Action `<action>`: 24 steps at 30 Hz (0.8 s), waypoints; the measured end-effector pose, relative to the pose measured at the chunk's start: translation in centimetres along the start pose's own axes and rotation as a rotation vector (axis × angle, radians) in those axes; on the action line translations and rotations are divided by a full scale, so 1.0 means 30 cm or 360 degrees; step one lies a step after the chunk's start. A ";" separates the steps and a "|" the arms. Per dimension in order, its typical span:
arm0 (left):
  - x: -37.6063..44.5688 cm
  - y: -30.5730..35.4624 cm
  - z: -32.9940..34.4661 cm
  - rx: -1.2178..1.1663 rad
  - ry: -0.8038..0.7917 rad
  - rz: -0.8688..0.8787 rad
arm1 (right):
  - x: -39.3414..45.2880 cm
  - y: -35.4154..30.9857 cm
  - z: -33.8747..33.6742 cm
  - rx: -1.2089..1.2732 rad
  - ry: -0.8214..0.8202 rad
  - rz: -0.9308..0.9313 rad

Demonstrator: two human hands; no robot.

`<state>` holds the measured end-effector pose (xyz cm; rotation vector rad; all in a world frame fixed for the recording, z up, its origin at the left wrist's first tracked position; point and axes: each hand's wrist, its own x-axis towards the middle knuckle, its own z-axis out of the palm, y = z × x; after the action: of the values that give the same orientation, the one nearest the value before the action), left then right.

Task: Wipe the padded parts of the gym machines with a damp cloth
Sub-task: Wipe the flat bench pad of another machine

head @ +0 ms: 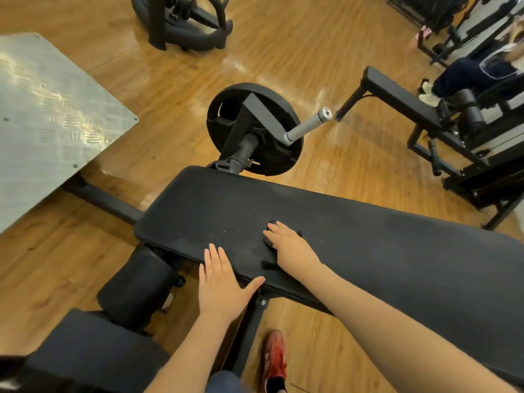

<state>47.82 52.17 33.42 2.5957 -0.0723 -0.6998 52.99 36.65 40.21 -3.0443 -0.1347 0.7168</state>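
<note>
On the black pad [354,231], the right hand [289,245] presses a dark cloth [268,241] beneath its flat, spread grip.

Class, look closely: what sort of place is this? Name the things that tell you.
Most likely a gym: a padded bench being wiped, a weight plate on a machine arm, and more black exercise frames on a wooden floor.
</note>
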 end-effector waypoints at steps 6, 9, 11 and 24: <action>-0.003 -0.087 0.007 0.0060 -0.0048 -0.0121 | 0.238 -0.240 0.069 -0.0040 -0.0070 -0.0107; -0.020 -0.166 0.010 0.0191 -0.0065 -0.0108 | 0.234 -0.295 0.109 -0.0095 -0.0122 -0.0280; -0.027 -0.186 0.006 0.0249 -0.0120 -0.0055 | 0.197 -0.264 0.115 -0.0070 -0.0173 -0.0353; -0.197 0.221 -0.120 0.0407 -0.0199 0.0480 | -0.391 0.228 -0.014 0.0187 0.0099 0.0250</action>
<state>44.85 48.65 41.82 2.6904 -0.6153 -0.7803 43.27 28.84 45.60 -2.9843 0.1438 0.6125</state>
